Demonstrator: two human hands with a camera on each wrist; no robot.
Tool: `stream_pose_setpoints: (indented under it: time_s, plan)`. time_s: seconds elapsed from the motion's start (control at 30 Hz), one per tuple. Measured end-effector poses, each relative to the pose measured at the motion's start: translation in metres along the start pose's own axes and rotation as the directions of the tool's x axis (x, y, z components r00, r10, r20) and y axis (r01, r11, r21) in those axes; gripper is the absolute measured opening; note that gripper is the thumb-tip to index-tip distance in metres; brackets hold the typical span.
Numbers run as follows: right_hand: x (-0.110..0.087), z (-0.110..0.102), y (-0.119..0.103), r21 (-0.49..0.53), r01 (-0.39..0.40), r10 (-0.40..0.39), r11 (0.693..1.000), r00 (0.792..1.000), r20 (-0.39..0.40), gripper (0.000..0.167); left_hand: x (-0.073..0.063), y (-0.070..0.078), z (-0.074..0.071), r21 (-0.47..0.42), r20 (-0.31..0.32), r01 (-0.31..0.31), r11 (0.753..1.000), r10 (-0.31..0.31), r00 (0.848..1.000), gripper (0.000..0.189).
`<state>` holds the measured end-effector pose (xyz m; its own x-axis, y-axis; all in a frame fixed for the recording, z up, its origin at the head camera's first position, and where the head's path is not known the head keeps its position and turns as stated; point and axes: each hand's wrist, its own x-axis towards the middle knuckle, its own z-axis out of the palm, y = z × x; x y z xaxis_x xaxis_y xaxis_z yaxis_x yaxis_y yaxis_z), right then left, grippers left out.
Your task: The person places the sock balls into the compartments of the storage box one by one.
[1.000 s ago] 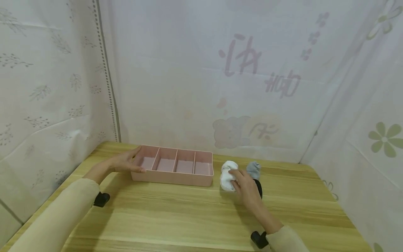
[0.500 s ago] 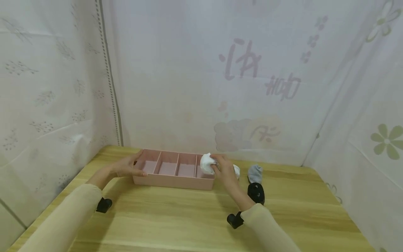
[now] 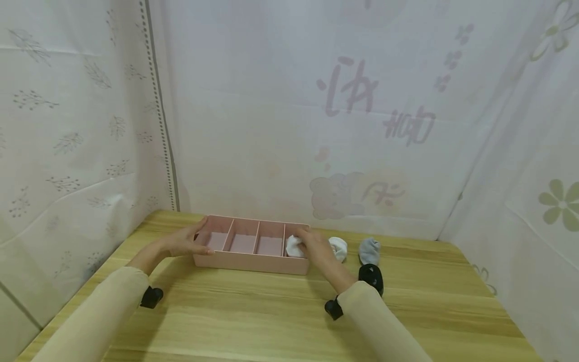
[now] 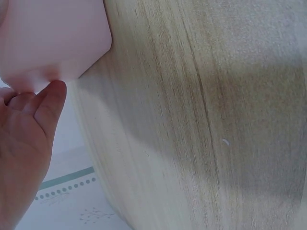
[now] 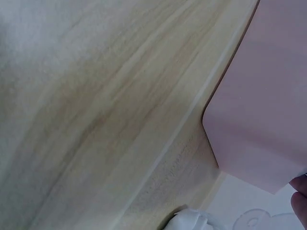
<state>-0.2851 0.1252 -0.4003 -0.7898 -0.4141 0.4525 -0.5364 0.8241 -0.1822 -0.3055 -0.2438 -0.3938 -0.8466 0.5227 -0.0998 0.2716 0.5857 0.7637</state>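
A pink box (image 3: 253,262) with several compartments in a row stands near the back of the table. My left hand (image 3: 183,242) holds its left end, thumb along the front rim; in the left wrist view the fingers (image 4: 52,108) lie against the end wall of the box. At the other end, my right hand (image 3: 318,250) reaches into the rightmost compartment and holds a balled white sock (image 3: 293,247) there. The hand partly covers that sock. A second balled white sock (image 3: 340,247) lies just right of the box, partly behind the right hand.
Further right on the wooden table (image 3: 253,311) lie a balled grey sock (image 3: 370,251) and, in front of it, a balled black sock (image 3: 371,276), near the right forearm. Patterned cloth (image 3: 253,125) hangs behind the table and at both sides.
My right hand has lifted one white sock off the table and carried it left, then down into the rightmost compartment. The left hand has stayed on the box.
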Motion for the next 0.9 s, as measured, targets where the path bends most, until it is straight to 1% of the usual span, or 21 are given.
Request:
stream_pose_setpoints:
  time_s: [0.07,0.17,0.27,0.4,0.53,0.6,0.67,0.73,0.8,0.9]
  plan:
    - [0.000,0.000,0.001,-0.025,0.018,-0.017,1.000,1.000,0.023,0.019,0.000,0.000,0.001,-0.004,0.003,-0.001,1.000,0.001,1.000,0.113]
    - [0.001,0.000,0.001,-0.040,0.028,-0.025,0.999,0.996,0.083,0.019,0.000,0.001,0.001,0.002,0.002,-0.002,1.000,0.002,1.000,0.112]
    - [0.002,0.000,0.002,-0.047,0.013,-0.006,0.999,0.989,0.150,0.017,-0.001,0.002,0.002,0.012,-0.003,0.003,1.000,-0.003,1.000,0.110]
    - [0.001,0.000,0.002,-0.050,-0.014,0.023,0.999,0.982,0.188,0.018,-0.001,0.003,0.003,0.028,-0.010,0.010,1.000,-0.009,1.000,0.109]
    - [-0.004,-0.002,0.005,-0.034,-0.022,0.027,0.999,0.989,0.143,0.020,0.000,0.002,0.004,0.028,-0.011,0.013,1.000,-0.013,1.000,0.109]
    - [-0.007,-0.005,0.008,0.000,-0.020,0.020,1.000,0.995,0.094,0.022,0.000,0.002,0.004,0.020,-0.006,0.012,1.000,-0.012,1.000,0.110]
    - [-0.012,-0.008,0.011,0.056,-0.019,0.017,0.998,0.999,0.037,0.023,0.001,0.002,0.003,0.006,0.002,0.011,1.000,-0.011,1.000,0.111]
    - [-0.016,-0.012,0.015,0.088,-0.025,0.027,0.996,1.000,-0.014,0.024,0.001,0.001,0.002,-0.009,0.013,0.009,1.000,-0.009,1.000,0.112]
    - [-0.020,-0.016,0.021,0.099,-0.029,0.035,0.995,0.998,-0.059,0.027,0.001,0.000,0.001,-0.030,0.018,0.010,1.000,-0.010,1.000,0.113]
    - [-0.030,-0.023,0.031,0.109,-0.044,0.054,0.993,0.995,-0.086,0.030,0.001,0.000,0.000,-0.047,0.027,0.015,0.999,-0.014,1.000,0.113]
